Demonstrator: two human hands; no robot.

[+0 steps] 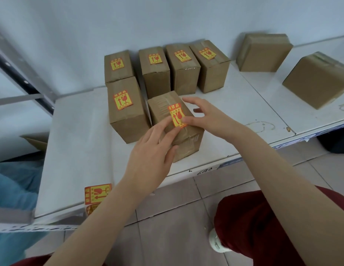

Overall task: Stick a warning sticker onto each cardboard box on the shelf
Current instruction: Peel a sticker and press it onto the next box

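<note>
A brown cardboard box point(184, 139) stands near the front of the white shelf point(77, 143), with a yellow and red warning sticker point(176, 115) on its top. My left hand point(154, 148) rests on the box's near end, its fingertips touching the sticker's lower left edge. My right hand point(203, 114) touches the sticker's right edge with thumb and fingertip, its other fingers spread above the box. Several other boxes behind it carry the same sticker, such as the box at front left point(127, 112). A sheet of spare stickers point(97, 194) lies at the shelf's front edge.
Two boxes without visible stickers stand at the back right point(263, 52) and far right point(319, 79). A metal shelf upright point(23, 73) runs along the left. Blue plastic point(15, 189) lies at lower left. Tiled floor and my knees in red trousers point(263, 227) are below.
</note>
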